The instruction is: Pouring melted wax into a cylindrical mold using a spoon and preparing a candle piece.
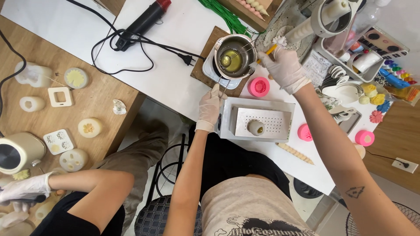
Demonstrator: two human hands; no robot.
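My left hand (pixel 209 107), in a white glove, grips the wire handle of a small steel pot (pixel 233 56). The pot holds yellow liquid and stands on a white hot plate (pixel 209 67) set on a wooden board (pixel 215 38). My right hand (pixel 284 66), also gloved, holds a thin yellow stick (pixel 267 51) whose tip reaches the pot's rim. Below the pot lies a perforated metal tray (pixel 271 123) with a small white mould (pixel 255 127) on it.
Pink round moulds (pixel 258 86) (pixel 305 132) (pixel 364 137) sit around the tray. A black heat gun (pixel 144 19) and its cable (pixel 131 41) lie at the back left. Another person's gloved hand (pixel 25 189) works at the wooden table (pixel 100 94) with white moulds. Paint pots and flowers (pixel 378 99) crowd the right.
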